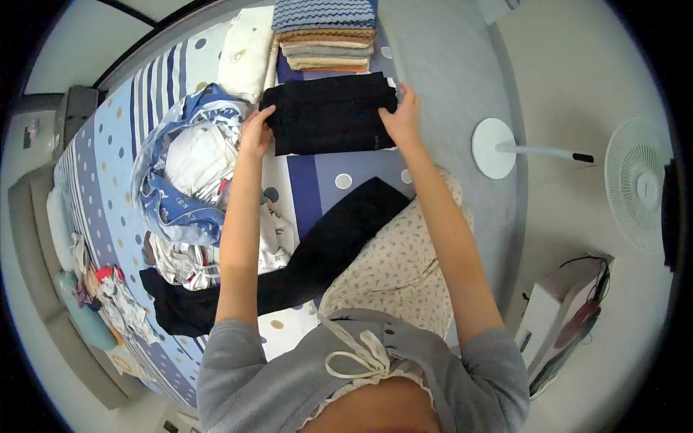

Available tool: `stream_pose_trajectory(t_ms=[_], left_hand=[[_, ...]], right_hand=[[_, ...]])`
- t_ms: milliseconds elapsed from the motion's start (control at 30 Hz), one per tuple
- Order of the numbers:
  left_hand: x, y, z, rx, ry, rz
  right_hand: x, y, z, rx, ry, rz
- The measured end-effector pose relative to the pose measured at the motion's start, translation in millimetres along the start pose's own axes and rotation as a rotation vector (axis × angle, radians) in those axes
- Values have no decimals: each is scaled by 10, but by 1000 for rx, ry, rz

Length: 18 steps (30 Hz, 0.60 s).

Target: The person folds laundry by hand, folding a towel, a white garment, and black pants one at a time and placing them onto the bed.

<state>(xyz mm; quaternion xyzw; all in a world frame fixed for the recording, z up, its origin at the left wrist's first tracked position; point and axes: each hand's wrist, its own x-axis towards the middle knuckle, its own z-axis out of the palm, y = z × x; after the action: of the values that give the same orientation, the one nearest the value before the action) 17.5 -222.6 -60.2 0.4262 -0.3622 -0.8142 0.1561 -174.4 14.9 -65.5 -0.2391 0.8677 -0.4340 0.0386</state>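
A folded black garment [328,115], flat and roughly rectangular, lies on the bed in front of me. My left hand [258,131] pinches its left edge between thumb and fingers. At the opposite edge, my right hand [404,121] grips the same cloth, thumb on top. Some white shows along its right edge. Just beyond it stands a stack of folded textiles [325,35], blue on top. A folded white cloth [244,61] lies beyond my left hand. Nearer to me stretches a long black garment [339,231], unfolded, partly behind my left forearm.
Rumpled blue and white laundry [180,206] is heaped left of my left arm. More loose clothes [123,303] lie by the headboard [43,267]. My patterned trouser leg [397,270] rests near the bed's right side. A white fan [642,184] stands on the floor at right.
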Motion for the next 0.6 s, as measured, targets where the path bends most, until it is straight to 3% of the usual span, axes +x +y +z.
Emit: stream_pose_trajectory(t_ms=[67, 133, 200, 267, 300, 400, 433, 600], left_hand=[[-168, 95, 192, -11, 53, 5], [-109, 108, 184, -35, 47, 39], [-87, 76, 154, 53, 99, 79], [-138, 58, 170, 83, 100, 150], [-82, -2, 142, -13, 39, 218], [-71, -68, 112, 171, 133, 307], [-83, -64, 116, 240, 179, 247], [67, -170, 12, 345, 147, 433]], right_hand=[[11, -819, -320, -244, 39, -297], [-6, -1133, -153, -179, -253, -613], [-139, -1397, 148, -232, -323, -922], [-153, -1496, 499, -418, -416, -1086], [-133, -1524, 639, -509, -427, -1107], [36, -1585, 785, -766, -719, -1137], [68, -1615, 805, -788, -710, -1167], [223, -1509, 677, -591, -724, -1392]])
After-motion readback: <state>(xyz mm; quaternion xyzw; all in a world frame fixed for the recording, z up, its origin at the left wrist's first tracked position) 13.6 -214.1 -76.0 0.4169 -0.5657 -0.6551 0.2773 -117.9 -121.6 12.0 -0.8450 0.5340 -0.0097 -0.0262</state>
